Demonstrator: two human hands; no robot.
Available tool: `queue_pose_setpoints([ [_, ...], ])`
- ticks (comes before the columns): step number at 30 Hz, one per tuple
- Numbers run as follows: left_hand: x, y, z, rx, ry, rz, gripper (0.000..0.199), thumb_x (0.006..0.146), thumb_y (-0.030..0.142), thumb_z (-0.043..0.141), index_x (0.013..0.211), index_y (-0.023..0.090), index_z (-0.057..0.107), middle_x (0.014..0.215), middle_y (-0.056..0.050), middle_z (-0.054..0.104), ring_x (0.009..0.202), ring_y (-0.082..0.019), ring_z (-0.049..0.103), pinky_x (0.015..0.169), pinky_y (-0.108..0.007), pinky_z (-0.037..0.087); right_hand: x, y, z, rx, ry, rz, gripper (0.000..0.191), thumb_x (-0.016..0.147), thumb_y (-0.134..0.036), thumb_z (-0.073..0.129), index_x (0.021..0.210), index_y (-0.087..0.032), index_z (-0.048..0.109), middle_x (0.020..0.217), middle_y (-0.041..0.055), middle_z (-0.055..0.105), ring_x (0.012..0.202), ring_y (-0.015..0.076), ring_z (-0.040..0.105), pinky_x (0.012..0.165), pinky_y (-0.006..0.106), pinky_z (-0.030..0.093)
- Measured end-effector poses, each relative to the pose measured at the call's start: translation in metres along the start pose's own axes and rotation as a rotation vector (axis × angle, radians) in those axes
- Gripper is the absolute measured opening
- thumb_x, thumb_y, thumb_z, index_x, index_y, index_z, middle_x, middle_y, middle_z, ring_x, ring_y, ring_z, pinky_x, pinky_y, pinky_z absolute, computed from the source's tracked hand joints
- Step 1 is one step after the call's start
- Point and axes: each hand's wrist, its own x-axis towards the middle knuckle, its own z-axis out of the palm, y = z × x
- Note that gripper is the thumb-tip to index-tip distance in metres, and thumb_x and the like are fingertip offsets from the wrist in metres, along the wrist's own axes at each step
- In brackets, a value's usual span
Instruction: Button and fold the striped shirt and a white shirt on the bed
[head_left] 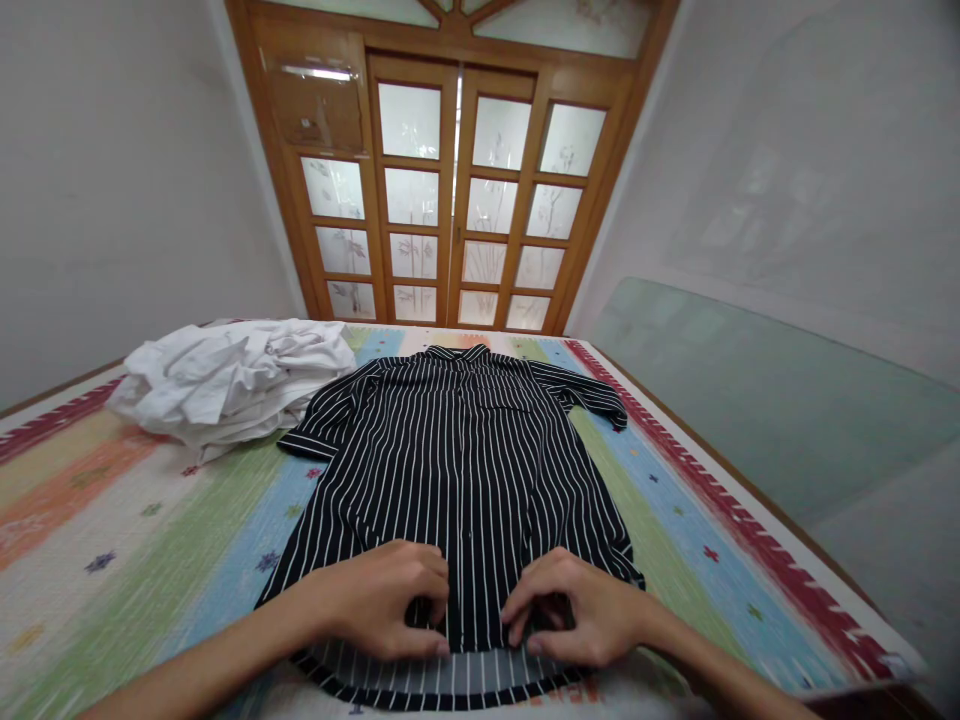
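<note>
A black short-sleeved shirt with white stripes (461,450) lies spread front side up, its collar toward the far end. My left hand (390,598) is at the lower front hem, fingers curled over the cloth and thumb at the hem's edge. Just to the right, my right hand (566,610) is bent in the same way on the front hem, across the button line. Both hands seem to pinch the cloth, though the fingertips are partly hidden. Below them shows the paler inside of the back panel (450,675), with its curved hem.
A heap of white garments (232,380) sits left of the shirt, near its sleeve. Underneath is a table covered with a colourful striped cloth (135,570). Wooden doors with glass panes (450,200) stand beyond; a pale green panel (765,390) lines the right wall.
</note>
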Motion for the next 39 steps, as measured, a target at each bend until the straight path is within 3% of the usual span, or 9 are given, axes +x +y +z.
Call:
queue_pose_setpoints([
  [5,0.003,0.004,0.004,0.121,0.038,-0.156,0.035,0.079,0.054,0.066,0.089,0.02,0.063,0.076,0.0,0.064,0.066,-0.016,0.059,0.06,-0.026,0.04,-0.011,0.002,-0.011,-0.317,0.051,0.112,0.043,0.069,-0.039,0.075,0.106,-0.02,0.064,0.1,0.0041,0.06,0.079,0.0157,0.056,0.074,0.03,0.046],
  [10,0.002,0.007,0.015,0.239,0.075,-0.147,0.05,0.082,0.052,0.062,0.12,0.02,0.056,0.097,-0.006,0.067,0.083,-0.02,0.064,0.072,-0.029,0.045,-0.039,0.001,-0.021,-0.547,0.057,0.251,0.033,0.07,-0.033,0.071,0.098,-0.02,0.058,0.102,0.0049,0.057,0.089,0.0205,0.055,0.078,0.032,0.044],
  [16,0.007,0.006,0.029,0.371,0.087,0.029,0.006,0.088,0.023,0.056,0.091,0.019,0.06,0.079,0.0,0.061,0.068,-0.014,0.06,0.058,-0.025,0.041,-0.076,0.011,-0.016,-0.658,0.171,0.319,0.019,0.074,-0.01,0.053,0.089,-0.021,0.053,0.089,0.0032,0.058,0.079,0.0176,0.055,0.07,0.029,0.042],
  [22,0.014,0.005,0.037,0.457,0.145,0.101,0.012,0.088,0.009,0.049,0.081,0.018,0.05,0.077,-0.001,0.057,0.064,-0.013,0.053,0.053,-0.026,0.038,-0.1,0.038,-0.009,-0.823,0.397,0.338,0.02,0.08,-0.009,0.046,0.092,-0.022,0.056,0.09,0.0049,0.061,0.079,0.0181,0.06,0.067,0.028,0.044],
  [25,0.015,0.004,0.039,0.462,0.124,0.097,0.009,0.088,0.009,0.049,0.084,0.018,0.05,0.083,-0.003,0.059,0.068,-0.015,0.053,0.055,-0.026,0.04,-0.107,0.047,-0.01,-0.908,0.47,0.301,0.026,0.082,-0.012,0.044,0.101,-0.022,0.059,0.103,0.0074,0.063,0.087,0.0197,0.063,0.071,0.029,0.048],
  [31,0.012,0.008,0.037,0.491,0.126,0.09,0.008,0.087,0.011,0.048,0.083,0.018,0.05,0.084,-0.004,0.058,0.07,-0.015,0.051,0.06,-0.027,0.042,-0.115,0.055,-0.006,-1.035,0.646,0.376,0.022,0.087,-0.017,0.04,0.091,-0.022,0.061,0.087,0.0053,0.068,0.07,0.0185,0.066,0.061,0.028,0.047],
  [35,0.007,0.01,0.035,0.468,0.154,0.062,0.019,0.088,0.035,0.059,0.083,0.018,0.051,0.086,-0.003,0.059,0.076,-0.017,0.054,0.065,-0.029,0.046,-0.118,0.052,0.0,-1.037,0.846,0.509,0.019,0.09,-0.026,0.042,0.086,-0.021,0.059,0.08,0.0049,0.069,0.062,0.0185,0.065,0.057,0.029,0.047],
  [37,0.007,0.008,0.037,0.485,0.173,0.06,0.026,0.086,0.042,0.062,0.085,0.018,0.053,0.086,-0.003,0.059,0.077,-0.018,0.055,0.066,-0.03,0.047,-0.12,0.052,0.002,-1.027,0.842,0.501,0.018,0.088,-0.028,0.045,0.09,-0.021,0.061,0.083,0.0055,0.069,0.065,0.0193,0.067,0.056,0.029,0.049],
  [39,0.009,0.006,0.042,0.545,0.198,0.089,0.018,0.088,0.034,0.06,0.084,0.018,0.053,0.083,-0.003,0.059,0.075,-0.017,0.056,0.063,-0.03,0.046,-0.123,0.056,0.003,-1.029,0.79,0.435,0.024,0.086,-0.027,0.046,0.103,-0.021,0.062,0.095,0.0069,0.07,0.075,0.0207,0.069,0.059,0.028,0.051],
])
